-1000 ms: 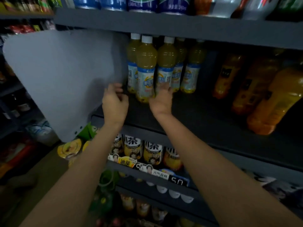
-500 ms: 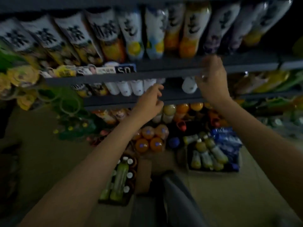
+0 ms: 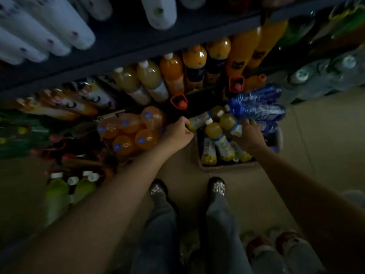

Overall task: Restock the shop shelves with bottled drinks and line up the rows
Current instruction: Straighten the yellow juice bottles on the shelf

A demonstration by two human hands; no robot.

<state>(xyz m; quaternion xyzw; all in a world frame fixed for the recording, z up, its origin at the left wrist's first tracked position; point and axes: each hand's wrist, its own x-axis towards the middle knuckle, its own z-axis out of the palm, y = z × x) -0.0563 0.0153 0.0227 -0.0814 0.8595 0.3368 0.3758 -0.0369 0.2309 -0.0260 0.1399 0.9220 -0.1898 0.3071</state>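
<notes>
Head view: looks steeply down past both forearms to the floor in front of the shelving; the light is dim and the edges are blurred.
Step in hand: picking up fresh stock, by my reading; both hands are down at the open carton [image 3: 227, 166] on the floor, not at the shelf.
Left hand [image 3: 178, 133]: fingers curled round the lower end of a yellow juice bottle [image 3: 198, 119] that lies tilted at the carton's left edge, its white cap pointing away from the hand.
Right hand [image 3: 249, 135]: fingers bent over a second yellow bottle [image 3: 230, 123] in the carton; it appears to grip the labelled part, though the fingertips are hidden behind the bottle.
Carton contents: several more yellow bottles with white caps [image 3: 214, 135], some leaning against one another.
Beside the carton: a blue shrink-wrapped pack [image 3: 258, 107] just to its right, and a wrapped pack of orange drinks [image 3: 130, 133] just to its left.
Shelves: the lowest shelf [image 3: 177, 76] carries yellow and orange bottles; white bottles [image 3: 59, 26] stand on the shelf above.
Feet: two dark shoes [image 3: 187, 189] stand close behind the carton.
Next move calls for: lifting both bottles clear of their leaning neighbours, then turning them upright before setting them in a row on the shelf.
Progress: hard to judge; the carton has plenty of bottles left.
</notes>
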